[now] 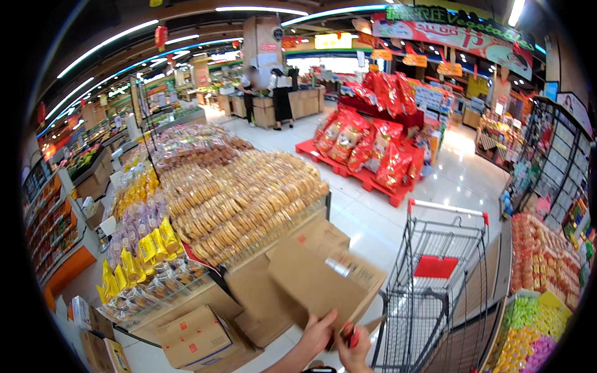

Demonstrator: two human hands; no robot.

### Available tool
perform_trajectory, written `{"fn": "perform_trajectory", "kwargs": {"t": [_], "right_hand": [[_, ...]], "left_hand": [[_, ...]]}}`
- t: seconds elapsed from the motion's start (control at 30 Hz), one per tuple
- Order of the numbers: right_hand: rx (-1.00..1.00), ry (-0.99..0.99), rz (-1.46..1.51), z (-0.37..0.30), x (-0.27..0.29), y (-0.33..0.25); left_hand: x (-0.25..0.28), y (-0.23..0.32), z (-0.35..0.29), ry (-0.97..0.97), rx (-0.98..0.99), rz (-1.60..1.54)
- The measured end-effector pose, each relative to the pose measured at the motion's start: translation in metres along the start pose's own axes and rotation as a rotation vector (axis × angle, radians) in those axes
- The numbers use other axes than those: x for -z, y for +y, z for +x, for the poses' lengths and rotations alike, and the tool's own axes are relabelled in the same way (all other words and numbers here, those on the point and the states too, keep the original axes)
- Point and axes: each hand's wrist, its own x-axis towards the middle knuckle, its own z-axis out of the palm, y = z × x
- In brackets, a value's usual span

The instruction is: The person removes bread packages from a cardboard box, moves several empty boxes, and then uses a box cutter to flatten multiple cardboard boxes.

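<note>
A brown cardboard box [311,271] is tilted up in front of me, with a white label on its upper face. My left hand [319,332] grips its near edge, thumb on the cardboard. Close beside it, my right hand [354,353] is closed around a small red-and-black tool [352,336]; its working end is hidden, so I cannot tell its exact kind. Both hands are near the lower edge of the view, at the box's near end. More cardboard [258,298] stands behind and left of the tilted box.
A wire shopping cart [429,298] stands close on the right. To the left, a display table is covered with packaged round biscuits [242,199] and yellow packets [149,245]. A closed carton [194,339] sits below it. Red bags [367,146] fill a red pallet [351,166] ahead; two people stand farther back.
</note>
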Motion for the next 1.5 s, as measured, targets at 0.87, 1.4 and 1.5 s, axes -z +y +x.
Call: {"fn": "perform_trajectory", "kwargs": {"t": [0.87,1.4,1.5], "right_hand": [[-1.117,-0.555,0.876,0.017,-0.092,0.165],[-1.528,-0.97,1.081,0.106,-0.14,0.212],[-1.592,-1.032,0.965,0.096,-0.155,0.203]], "left_hand": [[0.112,-0.018,-0.03,0.958,-0.426,0.442],[0.206,-0.035,-0.005,1.083,-0.49,0.309],[0.236,-0.038,-0.006,1.12,-0.405,0.379]]}}
